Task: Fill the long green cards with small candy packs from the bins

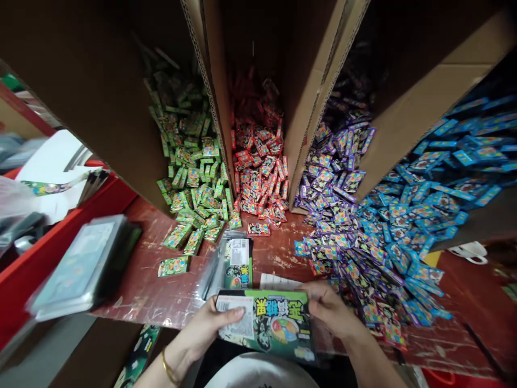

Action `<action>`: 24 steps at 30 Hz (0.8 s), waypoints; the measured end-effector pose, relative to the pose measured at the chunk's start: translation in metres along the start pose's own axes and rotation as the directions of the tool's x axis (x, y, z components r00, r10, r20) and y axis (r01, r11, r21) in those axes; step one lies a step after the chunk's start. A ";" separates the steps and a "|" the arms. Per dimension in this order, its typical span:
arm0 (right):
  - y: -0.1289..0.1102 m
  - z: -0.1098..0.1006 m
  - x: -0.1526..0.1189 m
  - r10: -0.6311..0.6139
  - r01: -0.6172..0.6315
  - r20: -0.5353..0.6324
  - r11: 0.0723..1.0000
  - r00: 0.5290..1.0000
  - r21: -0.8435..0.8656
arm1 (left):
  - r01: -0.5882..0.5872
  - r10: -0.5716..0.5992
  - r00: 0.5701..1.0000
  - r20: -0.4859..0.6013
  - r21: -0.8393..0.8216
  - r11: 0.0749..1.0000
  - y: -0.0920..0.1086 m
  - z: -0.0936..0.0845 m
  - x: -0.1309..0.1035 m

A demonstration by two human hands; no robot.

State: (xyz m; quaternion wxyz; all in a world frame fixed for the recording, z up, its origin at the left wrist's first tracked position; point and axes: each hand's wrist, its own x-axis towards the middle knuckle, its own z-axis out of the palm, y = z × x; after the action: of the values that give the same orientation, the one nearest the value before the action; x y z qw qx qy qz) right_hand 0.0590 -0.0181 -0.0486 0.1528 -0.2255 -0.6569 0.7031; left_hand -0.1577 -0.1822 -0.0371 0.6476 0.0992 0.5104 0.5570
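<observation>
Green and black cover the printed box (pixel 283 328) held above the near edge of the table (pixel 277 249), in front of the person's body. The left hand (pixel 204 326) is closed around its left end, thumb lying flat over the white label (pixel 242 328); a gold bracelet (pixel 168 367) circles that wrist. The right hand (pixel 333 310) pinches the box's right end, fingers curled at the upper corner.

Just beyond the box, a similar labelled package (pixel 238 272) lies on the red, scuffed tabletop, with clear plastic at its left side. Farther out, tall cardboard dividers (pixel 218 102) part heaps of small packets: green packets (pixel 194 183), then red packets (pixel 262 186), purple packets (pixel 333 215) and blue packets (pixel 424 215), left to right. The purple and blue heaps spill together toward the right hand. At far left, a stack of plastic sleeves (pixel 81 264) sits beside a red bin (pixel 24 258).
</observation>
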 end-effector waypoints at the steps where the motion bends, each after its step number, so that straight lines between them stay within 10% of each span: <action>1: 0.000 0.002 0.016 -0.010 0.011 -0.017 1.000 1.000 0.029 | -0.018 0.016 0.996 -0.085 -0.024 1.000 0.000 -0.007 0.000; 9: -0.001 0.077 0.226 -0.078 -0.051 -0.416 0.956 0.906 -0.288 | -0.317 0.239 0.813 -0.530 -0.060 0.946 0.014 -0.077 -0.028; 13: 0.002 0.100 0.270 -0.084 -0.089 -0.445 0.931 0.892 -0.355 | -0.387 0.288 0.720 -0.631 -0.021 0.922 0.009 -0.096 -0.035; 17: 0.000 0.066 0.246 -0.073 -0.071 -0.357 0.925 0.931 -0.373 | -0.424 0.257 0.654 -0.712 -0.064 0.903 0.009 -0.111 -0.024; 24: -0.002 -0.002 0.111 -0.135 0.123 -0.249 0.990 0.959 -0.066 | -0.446 0.265 0.708 -0.654 -0.123 0.887 0.021 -0.089 0.010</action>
State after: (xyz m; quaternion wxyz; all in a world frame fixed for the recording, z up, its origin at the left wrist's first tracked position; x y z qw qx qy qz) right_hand -0.0347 0.0401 -0.0599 0.2750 -0.2737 -0.6629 0.6403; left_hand -0.2402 -0.2060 -0.0686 0.3293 -0.0821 0.5837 0.7377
